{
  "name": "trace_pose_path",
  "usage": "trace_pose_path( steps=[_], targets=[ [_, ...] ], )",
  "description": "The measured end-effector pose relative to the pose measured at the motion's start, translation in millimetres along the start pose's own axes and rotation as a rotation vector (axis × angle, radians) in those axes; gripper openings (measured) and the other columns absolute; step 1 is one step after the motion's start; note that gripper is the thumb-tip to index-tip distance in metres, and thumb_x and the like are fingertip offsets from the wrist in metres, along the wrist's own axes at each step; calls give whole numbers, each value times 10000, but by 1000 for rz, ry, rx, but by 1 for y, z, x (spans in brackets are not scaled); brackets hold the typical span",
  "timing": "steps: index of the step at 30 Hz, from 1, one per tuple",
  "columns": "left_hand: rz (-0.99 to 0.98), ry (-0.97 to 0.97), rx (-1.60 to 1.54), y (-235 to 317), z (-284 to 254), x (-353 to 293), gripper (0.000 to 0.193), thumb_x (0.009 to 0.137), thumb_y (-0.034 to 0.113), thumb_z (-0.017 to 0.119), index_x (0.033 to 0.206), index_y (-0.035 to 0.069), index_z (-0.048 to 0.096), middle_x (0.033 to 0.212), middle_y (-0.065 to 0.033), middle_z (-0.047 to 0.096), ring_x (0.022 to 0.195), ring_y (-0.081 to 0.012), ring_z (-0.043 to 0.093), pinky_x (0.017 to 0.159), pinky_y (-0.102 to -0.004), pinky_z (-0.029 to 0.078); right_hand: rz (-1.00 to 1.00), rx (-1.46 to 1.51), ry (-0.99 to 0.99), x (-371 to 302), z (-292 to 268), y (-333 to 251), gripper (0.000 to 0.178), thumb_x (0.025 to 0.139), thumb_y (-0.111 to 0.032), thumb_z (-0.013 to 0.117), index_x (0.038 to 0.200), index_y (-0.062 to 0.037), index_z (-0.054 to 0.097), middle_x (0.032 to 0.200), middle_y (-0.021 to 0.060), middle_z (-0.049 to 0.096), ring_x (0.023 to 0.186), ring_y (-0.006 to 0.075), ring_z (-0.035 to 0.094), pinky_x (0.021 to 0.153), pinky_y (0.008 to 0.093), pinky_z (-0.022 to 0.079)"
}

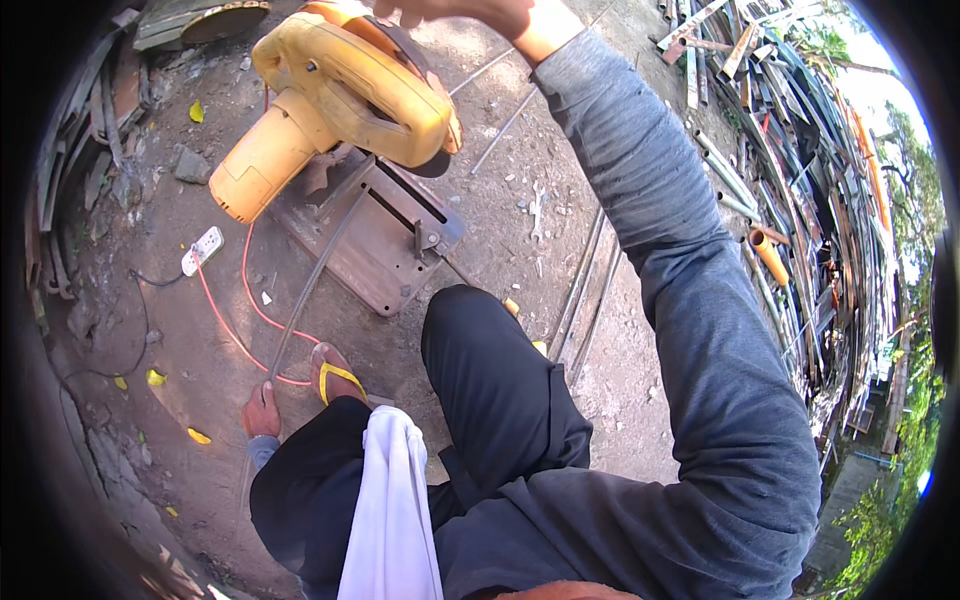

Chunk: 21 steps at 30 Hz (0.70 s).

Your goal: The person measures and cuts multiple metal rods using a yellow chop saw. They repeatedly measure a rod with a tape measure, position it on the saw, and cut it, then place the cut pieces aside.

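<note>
A yellow cut-off saw (350, 85) stands at the upper middle, its head raised above a brown metal base (375, 260). Down at the left, beside my sandalled foot, my left hand (262, 412) is closed round a long thin metal rod (315, 285). This rod slants up across the base and passes beneath the saw head. At the top edge, next to the saw's disc guard, is my right hand (465, 12). The frame cuts it off, and whether it grips anything cannot be seen. On the base near my knee sits a small clamp (428, 238).
An orange cord (250, 290) loops over the dirt past my foot to a white power strip (203, 251). Long metal bars (585, 290) and a wrench (538, 212) lie right of the base. Scrap metal (800, 200) is heaped along the right side.
</note>
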<state>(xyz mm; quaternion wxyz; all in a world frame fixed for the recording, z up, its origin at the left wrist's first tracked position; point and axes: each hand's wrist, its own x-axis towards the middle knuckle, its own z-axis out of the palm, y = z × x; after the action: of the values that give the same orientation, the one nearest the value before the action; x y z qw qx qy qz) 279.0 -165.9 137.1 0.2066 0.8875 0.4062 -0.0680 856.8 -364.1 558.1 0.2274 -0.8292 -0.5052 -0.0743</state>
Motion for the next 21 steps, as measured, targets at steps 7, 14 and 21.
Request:
trace_pose_path(
  steps=[7,14,21],
  targets=[
    [-211,-173,22,7,-12,-56,549,1065,496,431,1074,6,680,980,-312,682,922,-520,631,795,-562,478,497,346,416,-103,3,154,412,1005,-357,562,842,-16,725,672,122,660,602,210,590,576,352,440],
    [-219,-234,-14,19,8,-79,561,1067,499,426,1090,-2,677,997,-313,681,931,-517,630,804,-557,478,1116,727,120,-237,217,270,106,932,-118,680,915,-31,737,757,32,677,552,95,526,457,277,407],
    [-358,-226,-12,7,2,-126,573,1068,503,421,1106,-10,673,1015,-314,680,940,-515,629,814,-553,478,1176,1134,54,-192,352,245,290,989,-168,642,1237,-19,655,944,50,699,748,131,614,614,325,545]
  ],
)
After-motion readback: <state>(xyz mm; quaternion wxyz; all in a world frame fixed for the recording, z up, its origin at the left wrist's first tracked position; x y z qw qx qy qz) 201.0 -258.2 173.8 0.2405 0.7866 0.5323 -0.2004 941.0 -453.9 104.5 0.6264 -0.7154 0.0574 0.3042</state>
